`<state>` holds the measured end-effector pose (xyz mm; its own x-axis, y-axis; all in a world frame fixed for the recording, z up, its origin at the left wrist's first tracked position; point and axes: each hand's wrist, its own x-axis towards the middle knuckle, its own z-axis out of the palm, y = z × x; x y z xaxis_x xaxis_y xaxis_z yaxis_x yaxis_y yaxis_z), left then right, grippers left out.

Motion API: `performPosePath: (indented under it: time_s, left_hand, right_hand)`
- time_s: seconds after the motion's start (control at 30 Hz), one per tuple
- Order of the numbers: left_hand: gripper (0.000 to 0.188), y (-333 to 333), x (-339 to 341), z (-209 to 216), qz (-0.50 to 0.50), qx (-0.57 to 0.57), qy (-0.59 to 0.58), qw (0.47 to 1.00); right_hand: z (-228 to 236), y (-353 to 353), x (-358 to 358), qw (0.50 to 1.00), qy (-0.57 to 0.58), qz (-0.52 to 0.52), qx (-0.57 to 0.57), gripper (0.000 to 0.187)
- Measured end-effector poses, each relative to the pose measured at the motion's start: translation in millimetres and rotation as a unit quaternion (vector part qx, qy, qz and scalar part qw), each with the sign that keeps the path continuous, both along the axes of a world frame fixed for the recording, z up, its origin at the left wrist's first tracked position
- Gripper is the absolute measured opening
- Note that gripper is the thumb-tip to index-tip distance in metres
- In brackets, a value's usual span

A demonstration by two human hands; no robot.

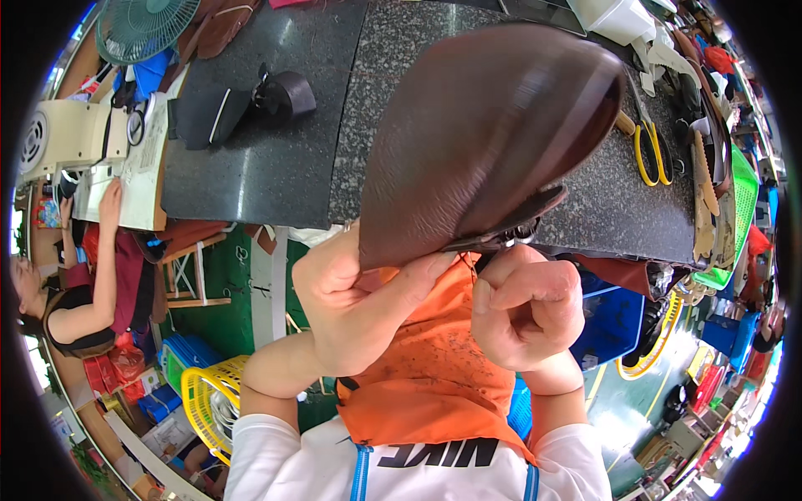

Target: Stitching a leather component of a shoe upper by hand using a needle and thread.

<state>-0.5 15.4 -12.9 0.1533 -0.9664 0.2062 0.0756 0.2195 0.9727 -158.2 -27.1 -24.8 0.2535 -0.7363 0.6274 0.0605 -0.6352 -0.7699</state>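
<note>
A worker's L hand [351, 301] clamps the near L edge of a dark-brown leather piece [476, 125], held up before a dark stone-topped bench [618, 225]; the R hand [530, 309] curls its fingers together by a dark strap [526, 210] at the near edge (can't tell if they pinch anything). Shaping looks done, strap-end work prob. unfinished. The piece appears curved, glossy, w/ fine creases, blurred far R.
</note>
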Motion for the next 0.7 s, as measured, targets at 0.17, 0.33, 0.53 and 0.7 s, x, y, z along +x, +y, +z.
performPosePath:
  time_s: [0.17,0.33,0.53,0.7]
  left_hand:
    - [0.058,-9,-25,-1,0.094,-0.134,0.141,0.976]
    - [0.040,-7,-6,-11,0.095,-0.085,-0.259,0.957]
    - [0.032,-11,0,-14,0.142,-0.049,-0.220,0.964]
    - [0.030,-12,1,-12,0.171,-0.014,-0.189,0.967]
  right_hand:
    - [-2,-2,10,1.000,0.014,-0.013,-0.024,0.032]
    - [-30,-11,22,0.999,0.005,-0.034,-0.023,0.032]
    - [-40,-13,39,0.998,-0.010,-0.038,-0.054,0.032]
    - [-40,-13,45,0.998,-0.013,-0.039,-0.056,0.033]
